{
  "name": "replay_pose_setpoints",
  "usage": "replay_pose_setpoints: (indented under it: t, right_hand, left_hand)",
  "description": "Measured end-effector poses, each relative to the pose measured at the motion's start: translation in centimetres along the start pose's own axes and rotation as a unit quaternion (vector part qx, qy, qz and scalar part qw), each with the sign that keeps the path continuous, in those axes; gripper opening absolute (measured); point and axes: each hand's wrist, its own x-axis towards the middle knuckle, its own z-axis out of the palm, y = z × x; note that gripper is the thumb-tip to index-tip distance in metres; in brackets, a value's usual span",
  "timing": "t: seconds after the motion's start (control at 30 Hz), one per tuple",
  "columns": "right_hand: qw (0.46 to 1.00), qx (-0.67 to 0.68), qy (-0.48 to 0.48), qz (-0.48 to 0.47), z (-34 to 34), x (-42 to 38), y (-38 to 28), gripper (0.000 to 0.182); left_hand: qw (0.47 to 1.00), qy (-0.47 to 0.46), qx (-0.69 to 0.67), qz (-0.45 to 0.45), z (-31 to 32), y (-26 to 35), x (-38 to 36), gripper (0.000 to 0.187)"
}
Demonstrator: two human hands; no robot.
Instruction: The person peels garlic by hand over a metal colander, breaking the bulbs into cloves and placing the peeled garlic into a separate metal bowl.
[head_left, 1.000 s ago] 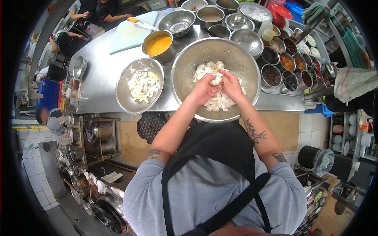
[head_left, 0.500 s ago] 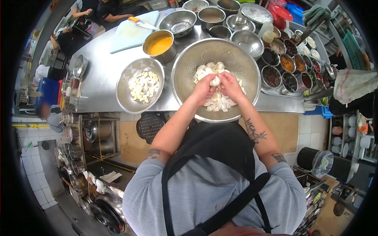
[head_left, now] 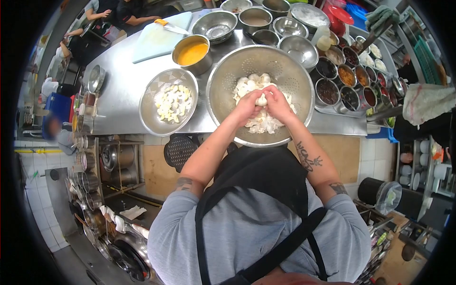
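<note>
My left hand (head_left: 247, 105) and my right hand (head_left: 277, 103) are together over a large perforated steel colander (head_left: 214, 85). Between their closed fingers they grip one garlic bulb (head_left: 261, 100). Whole garlic bulbs (head_left: 254, 80) lie behind my hands in the colander, and loose papery garlic skins (head_left: 263, 125) lie on the near side. To the left stands a smaller colander (head_left: 148, 111) with peeled garlic cloves (head_left: 174, 102) in it. My fingertips partly cover the bulb.
Behind the small colander stand a pot of orange liquid (head_left: 192, 53) and a pale cutting board (head_left: 151, 45) with an orange-handled knife (head_left: 171, 26). Several steel bowls (head_left: 298, 51) and sauce pots (head_left: 327, 91) crowd the right. Other people (head_left: 135, 14) are at the far left.
Both hands stay over the large colander. The garlic bulb has shifted slightly between my fingers and shows a little lower. The bowls and pots have not moved.
</note>
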Motion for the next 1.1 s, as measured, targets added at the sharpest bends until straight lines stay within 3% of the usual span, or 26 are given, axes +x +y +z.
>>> replay_pose_setpoints:
  t: [0.1, 0.23, 0.33, 0.43, 0.53, 0.63, 0.73, 0.87, 0.97, 1.1]
  right_hand:
    - [0.990, 0.132, -0.017, 0.039, -0.4, 0.7, 0.6, 0.022]
    - [0.998, -0.019, 0.009, -0.052, 0.1, 0.3, 0.6, 0.029]
    - [0.989, -0.033, 0.035, -0.137, 0.2, 1.6, 2.3, 0.030]
    - [0.986, -0.077, 0.044, -0.139, -0.1, 1.8, 2.7, 0.030]
    - [0.985, -0.107, 0.066, -0.116, -0.2, 2.4, 3.2, 0.028]
    - [0.994, -0.086, 0.061, 0.027, -0.1, 1.7, 2.1, 0.030]
    - [0.996, 0.068, 0.049, -0.016, 1.0, 0.9, 1.4, 0.031]
    - [0.970, -0.194, 0.075, -0.124, 1.3, -1.1, -1.1, 0.030]
    - [0.963, -0.199, 0.109, -0.145, 1.0, 0.3, 1.0, 0.029]
    - [0.969, -0.141, 0.123, -0.164, 0.8, 1.5, 3.1, 0.031]
  left_hand:
    - [0.995, -0.027, -0.095, -0.019, -0.4, -0.1, 0.5, 0.027]
    - [0.989, -0.044, -0.136, -0.039, -0.8, -0.2, 1.0, 0.025]
    - [0.986, -0.066, -0.142, -0.065, -1.6, -0.3, 1.3, 0.025]
    - [0.987, -0.059, -0.127, -0.077, -1.9, -0.6, 1.7, 0.025]
    - [0.999, -0.006, -0.033, -0.032, -0.7, -0.8, 1.2, 0.026]
    - [0.999, 0.039, 0.030, -0.013, 0.4, -1.0, 0.9, 0.028]
    - [0.999, 0.035, -0.019, -0.028, 0.0, -1.0, 1.2, 0.032]
    - [0.992, -0.003, -0.102, -0.078, -1.9, -1.3, 2.0, 0.034]
    - [0.998, -0.008, -0.024, -0.062, -0.6, 0.3, 0.6, 0.031]
    - [0.998, 0.056, 0.013, -0.022, 0.0, -0.6, 1.4, 0.034]
